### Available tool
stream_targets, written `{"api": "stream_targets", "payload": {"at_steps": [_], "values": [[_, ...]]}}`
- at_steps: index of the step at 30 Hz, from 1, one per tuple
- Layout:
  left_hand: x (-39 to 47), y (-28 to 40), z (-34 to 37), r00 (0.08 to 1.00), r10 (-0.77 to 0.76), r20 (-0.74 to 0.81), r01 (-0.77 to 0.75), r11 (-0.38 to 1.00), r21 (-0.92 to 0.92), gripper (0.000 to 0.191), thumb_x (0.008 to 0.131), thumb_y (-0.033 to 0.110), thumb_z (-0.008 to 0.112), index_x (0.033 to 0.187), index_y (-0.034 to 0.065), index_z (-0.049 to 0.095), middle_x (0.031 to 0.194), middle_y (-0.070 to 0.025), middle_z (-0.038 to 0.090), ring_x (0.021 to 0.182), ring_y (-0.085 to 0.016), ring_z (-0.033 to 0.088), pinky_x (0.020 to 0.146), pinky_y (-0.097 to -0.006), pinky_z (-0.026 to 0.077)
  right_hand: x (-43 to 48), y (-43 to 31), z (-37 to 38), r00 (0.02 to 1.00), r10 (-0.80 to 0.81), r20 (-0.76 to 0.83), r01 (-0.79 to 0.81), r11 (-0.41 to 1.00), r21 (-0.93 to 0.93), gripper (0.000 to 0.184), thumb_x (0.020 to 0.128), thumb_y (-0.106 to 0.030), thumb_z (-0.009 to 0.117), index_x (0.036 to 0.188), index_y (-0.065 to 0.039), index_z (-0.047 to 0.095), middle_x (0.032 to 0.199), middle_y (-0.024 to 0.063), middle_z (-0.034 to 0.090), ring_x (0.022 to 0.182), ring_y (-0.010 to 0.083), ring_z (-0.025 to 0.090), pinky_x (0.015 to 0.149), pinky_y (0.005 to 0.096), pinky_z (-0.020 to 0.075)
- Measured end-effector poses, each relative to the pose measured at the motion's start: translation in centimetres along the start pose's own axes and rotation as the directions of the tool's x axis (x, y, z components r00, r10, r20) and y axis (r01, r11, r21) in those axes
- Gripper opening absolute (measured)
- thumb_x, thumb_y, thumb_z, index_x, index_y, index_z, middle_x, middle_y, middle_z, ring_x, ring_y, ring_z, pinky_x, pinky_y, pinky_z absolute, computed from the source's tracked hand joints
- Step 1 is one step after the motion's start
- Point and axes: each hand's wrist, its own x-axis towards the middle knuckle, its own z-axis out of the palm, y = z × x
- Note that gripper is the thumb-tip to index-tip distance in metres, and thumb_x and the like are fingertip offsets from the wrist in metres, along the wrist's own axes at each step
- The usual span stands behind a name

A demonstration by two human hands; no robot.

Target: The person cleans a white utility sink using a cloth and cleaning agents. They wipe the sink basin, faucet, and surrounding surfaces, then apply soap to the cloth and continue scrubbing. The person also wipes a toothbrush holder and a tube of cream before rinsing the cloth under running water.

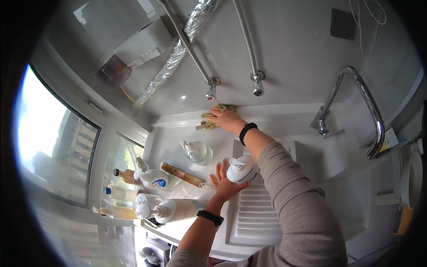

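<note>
My right hand (pixel 227 120) presses a crumpled olive-yellow cloth (pixel 208 124) against the ledge at the back wall. Its fingers cover part of the cloth. Lower down, my left hand (pixel 228 188) is spread at the near side of a white pump bottle (pixel 241 170). The thumb and forefinger lie on either side of the bottle's base; whether they grip it is not plain. The bottle stands upright by the ribbed washboard (pixel 257 213). Left of it are a clear pump bottle (pixel 199 153) and a long brown bar-like object (pixel 182 174).
Several bottles, among them a white pump bottle (pixel 156 179) and a large pale one (pixel 180 209), line the window side. Two valves (pixel 211 90) (pixel 258 85) jut from the wall. A chrome faucet (pixel 362 83) arches over the sink (pixel 347 197) at right.
</note>
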Motion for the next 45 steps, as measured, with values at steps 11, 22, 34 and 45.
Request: {"api": "stream_targets", "payload": {"at_steps": [11, 22, 34, 45], "values": [[-0.7, 0.3, -0.6, 0.998, 0.042, 0.035, -0.04, 0.998, -0.047, 0.093, 0.067, 0.068, 0.073, 0.143, 0.0231, 0.045, 0.16, -0.0118, -0.009, 0.145, -0.032, -0.02, 0.111, -0.0585, -0.015, -17.1, 6.5, -7.1, 0.907, 0.274, -0.319, -0.305, 0.951, -0.048, 0.045, 0.08, -0.011, 0.062, 0.124, -0.015, 0.059, 0.127, 0.0079, 0.056, 0.114, 0.0277, 0.057, 0.095, 0.0389, 0.0485], [-0.9, 0.2, -0.9, 0.992, 0.12, 0.028, -0.117, 0.987, -0.11, 0.086, 0.067, 0.07, 0.071, 0.137, 0.0219, 0.055, 0.16, -0.0174, -0.009, 0.145, -0.035, -0.021, 0.109, -0.061, -0.014, -13.3, 3.7, -3.9, 0.835, 0.448, -0.321, -0.543, 0.768, -0.34, 0.016, 0.085, -0.011, 0.054, 0.099, -0.006, 0.059, 0.106, 0.0143, 0.053, 0.103, 0.0333, 0.054, 0.087, 0.0443, 0.047], [-0.7, 0.0, -0.5, 0.994, 0.111, -0.015, -0.112, 0.988, -0.107, 0.097, 0.066, 0.069, 0.073, 0.143, 0.0184, 0.045, 0.16, -0.0124, -0.008, 0.145, -0.032, -0.02, 0.11, -0.0578, -0.017, -22.0, 7.7, -9.6, 0.745, 0.587, -0.318, -0.663, 0.703, -0.255, 0.037, 0.078, -0.009, 0.064, 0.114, -0.007, 0.053, 0.114, 0.0118, 0.049, 0.105, 0.033, 0.058, 0.083, 0.0423, 0.0541], [1.3, -1.8, 0.9, 0.987, 0.157, 0.034, -0.151, 0.979, -0.138, 0.1, 0.068, 0.066, 0.073, 0.148, 0.0191, 0.035, 0.16, -0.0127, -0.013, 0.144, -0.033, -0.024, 0.108, -0.06, -0.019, -31.3, -1.4, -10.9, 0.639, 0.719, -0.272, -0.739, 0.673, 0.042, 0.033, 0.079, -0.004, 0.059, 0.111, -0.012, 0.06, 0.112, 0.0067, 0.059, 0.1, 0.0317, 0.061, 0.079, 0.042, 0.0523]]}}
